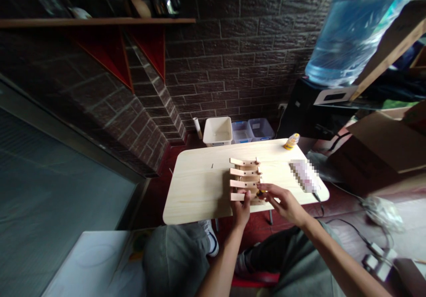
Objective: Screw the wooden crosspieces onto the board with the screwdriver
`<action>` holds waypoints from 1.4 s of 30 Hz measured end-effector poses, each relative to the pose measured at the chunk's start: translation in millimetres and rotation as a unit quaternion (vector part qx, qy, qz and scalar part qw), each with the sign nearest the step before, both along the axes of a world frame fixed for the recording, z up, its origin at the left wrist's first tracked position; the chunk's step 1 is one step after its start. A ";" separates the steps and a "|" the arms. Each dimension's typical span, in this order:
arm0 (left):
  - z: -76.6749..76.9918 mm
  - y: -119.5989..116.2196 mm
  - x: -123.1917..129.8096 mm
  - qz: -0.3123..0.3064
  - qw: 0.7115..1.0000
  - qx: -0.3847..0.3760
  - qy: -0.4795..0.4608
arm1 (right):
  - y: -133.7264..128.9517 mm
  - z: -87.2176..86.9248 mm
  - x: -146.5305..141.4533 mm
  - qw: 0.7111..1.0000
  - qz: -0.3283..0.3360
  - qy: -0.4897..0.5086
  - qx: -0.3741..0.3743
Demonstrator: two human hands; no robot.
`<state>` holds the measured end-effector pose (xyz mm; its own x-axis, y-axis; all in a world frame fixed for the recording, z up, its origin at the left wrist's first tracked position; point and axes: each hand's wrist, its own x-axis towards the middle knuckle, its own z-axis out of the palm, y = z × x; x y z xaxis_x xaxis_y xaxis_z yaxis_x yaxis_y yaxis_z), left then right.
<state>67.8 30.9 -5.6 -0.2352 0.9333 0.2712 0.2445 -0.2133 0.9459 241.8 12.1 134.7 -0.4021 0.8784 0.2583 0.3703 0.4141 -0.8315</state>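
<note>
A light wooden frame point(244, 184) with several parallel slats stands near the front edge of the pale table point(193, 186). My left hand point(242, 208) is closed on the near left part of the frame, by its nearest slat. My right hand point(281, 201) is at the frame's near right side, its fingers closed around a small yellow and black tool point(260, 193), mostly hidden by the fingers. Dark holes or screw heads dot the slats. A small dark screw or nail point(212, 166) lies on the table left of the frame.
A yellow-based clear bottle point(292, 141) stands at the back right table corner, with a blurred pinkish object point(304, 176) and cable nearer. Behind the table are a white bin point(218, 130) and clear bins point(261, 129). A water dispenser point(299, 111) stands behind right.
</note>
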 end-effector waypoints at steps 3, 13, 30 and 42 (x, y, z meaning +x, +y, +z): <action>0.1 0.4 0.2 -0.012 1.000 -0.018 -0.004 | 4.0 12.7 6.6 0.988 0.050 -0.131 0.064; -0.9 2.5 -0.5 0.007 1.000 -0.009 0.022 | 50.3 20.2 5.0 0.857 0.167 -0.447 0.195; 3.6 1.0 -2.5 -0.002 0.997 0.020 0.072 | 40.5 4.2 -10.5 0.833 0.110 -0.499 0.214; -5.4 1.1 0.0 0.013 0.998 0.018 0.064 | 40.4 6.5 -18.6 0.843 0.142 -0.483 0.191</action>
<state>67.8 32.0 -11.0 -0.2210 0.9164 0.3338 0.3685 -0.2384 0.8985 223.2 52.5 141.1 -0.7668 0.6382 -0.0684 0.6389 0.7691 0.0140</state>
